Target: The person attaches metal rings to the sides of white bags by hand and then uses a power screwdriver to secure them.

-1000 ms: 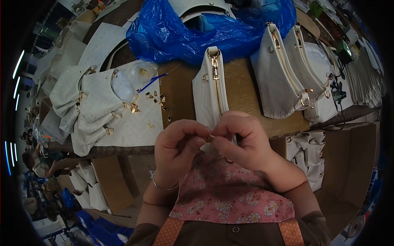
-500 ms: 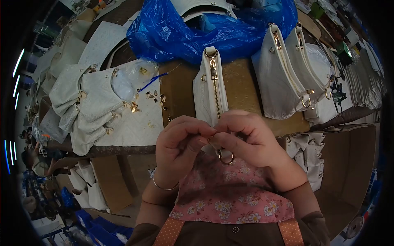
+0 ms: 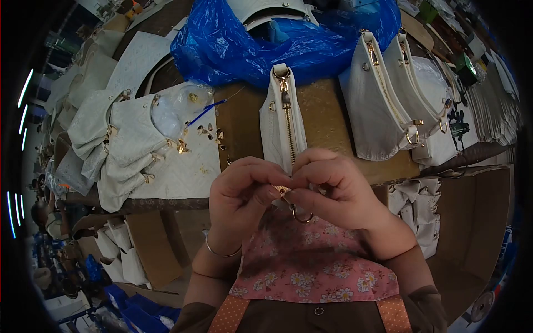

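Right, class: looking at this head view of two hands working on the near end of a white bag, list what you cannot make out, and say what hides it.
- Small gold fitting: mostly covered by the fingers of the left hand and right hand.
- Gold ring: upper part hidden under the right hand.
- White bag: near end hidden behind both hands.
- Loose gold pieces: too small to identify.

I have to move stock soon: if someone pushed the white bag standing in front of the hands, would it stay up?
Probably not. The white bag stands on a narrow edge, zipper up, so it may tip sideways. Its panels look fairly stiff, so it would likely topple whole rather than slump.
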{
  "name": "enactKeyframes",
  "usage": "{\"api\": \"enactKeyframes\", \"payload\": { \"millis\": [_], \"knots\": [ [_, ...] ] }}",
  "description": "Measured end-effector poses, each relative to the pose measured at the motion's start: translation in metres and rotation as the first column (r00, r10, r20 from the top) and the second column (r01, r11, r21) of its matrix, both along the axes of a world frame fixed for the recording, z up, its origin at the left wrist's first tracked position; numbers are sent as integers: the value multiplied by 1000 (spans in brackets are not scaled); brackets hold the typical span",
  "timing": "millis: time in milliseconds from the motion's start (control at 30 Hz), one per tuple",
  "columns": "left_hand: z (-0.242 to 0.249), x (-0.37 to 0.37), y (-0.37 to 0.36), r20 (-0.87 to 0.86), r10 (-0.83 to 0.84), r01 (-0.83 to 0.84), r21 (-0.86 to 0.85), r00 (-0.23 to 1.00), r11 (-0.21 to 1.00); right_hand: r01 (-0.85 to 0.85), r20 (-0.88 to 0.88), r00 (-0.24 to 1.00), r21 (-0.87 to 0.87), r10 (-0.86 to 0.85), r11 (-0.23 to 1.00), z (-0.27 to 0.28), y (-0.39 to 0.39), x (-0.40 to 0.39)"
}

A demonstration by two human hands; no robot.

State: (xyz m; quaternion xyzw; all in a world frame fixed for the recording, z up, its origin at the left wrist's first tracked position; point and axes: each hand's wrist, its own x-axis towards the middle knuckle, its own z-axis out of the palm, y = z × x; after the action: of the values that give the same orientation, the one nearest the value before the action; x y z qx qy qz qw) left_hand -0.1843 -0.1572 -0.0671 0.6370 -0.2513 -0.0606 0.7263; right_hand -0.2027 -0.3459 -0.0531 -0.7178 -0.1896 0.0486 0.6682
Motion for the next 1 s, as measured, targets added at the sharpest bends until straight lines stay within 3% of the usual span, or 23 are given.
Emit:
{"api": "enactKeyframes", "payload": {
  "millis": [100,167,267,333,367,433,500,567,600,633,667,700,733,767,800,833,900,933,1000],
  "knots": [
    [-3,0,-1,26,-9,9,13,1000,1000,10,32,999,24,-11,1000,-6,1,-2],
    [-9,-1,1,46,-18,17,37,999,999,31,-46,999,137,-25,990,-8,2,-4],
    [-17,-7,0,-21,-142,140,-70,990,988,25,-24,999,112,-22,993,-5,1,-2],
    [-14,-14,-7,12,-4,1,215,1000,977,61,-33,998,122,-58,991,-1,-5,-3],
    [-23,-12,-9,15,-6,2,212,1000,977,93,-45,995,134,-88,987,0,-9,-3],
    [-57,-7,-12,235,-108,-25,498,966,867,114,-83,991,157,-102,981,0,-16,-5],
    [-82,0,-29,288,-143,-43,556,947,830,123,-123,987,179,-102,976,-1,-19,-8],
    [-98,14,-54,338,-184,-66,611,923,789,196,-11,981,65,-196,978,-4,-20,-10],
    [-103,25,-69,246,-299,103,589,922,802,192,-7,981,63,-192,979,-3,-23,-10],
    [-106,31,-82,158,-413,268,550,897,791,327,188,930,-25,-317,945,0,-27,-10],
    [-108,31,-98,161,-405,259,551,900,793,465,387,830,-81,-402,882,3,-27,-8],
    [-110,32,-113,333,-268,41,557,904,830,630,451,712,-72,-538,773,15,-23,-13],
    [-102,33,-118,497,-129,-179,525,858,832,618,453,718,-67,-528,783,14,-23,-22],
    [-92,30,-118,368,-58,-108,416,928,903,636,510,678,-47,-529,770,10,-28,-34],
    [-92,29,-117,373,-42,-127,419,927,899,651,563,635,-23,-528,759,8,-32,-40],
    [-93,28,-117,345,-38,-107,391,938,914,636,563,643,-17,-518,771,5,-32,-40],
    [-89,29,-109,226,-47,-36,350,973,936,189,580,808,-89,-103,978,-8,-28,-37],
    [-89,35,-96,231,-30,-55,353,972,934,171,584,807,-84,-90,982,-16,-20,-33],
    [-89,50,-58,306,-292,106,505,906,857,138,374,924,-143,-75,980,-35,-1,-25]
  ]
}}
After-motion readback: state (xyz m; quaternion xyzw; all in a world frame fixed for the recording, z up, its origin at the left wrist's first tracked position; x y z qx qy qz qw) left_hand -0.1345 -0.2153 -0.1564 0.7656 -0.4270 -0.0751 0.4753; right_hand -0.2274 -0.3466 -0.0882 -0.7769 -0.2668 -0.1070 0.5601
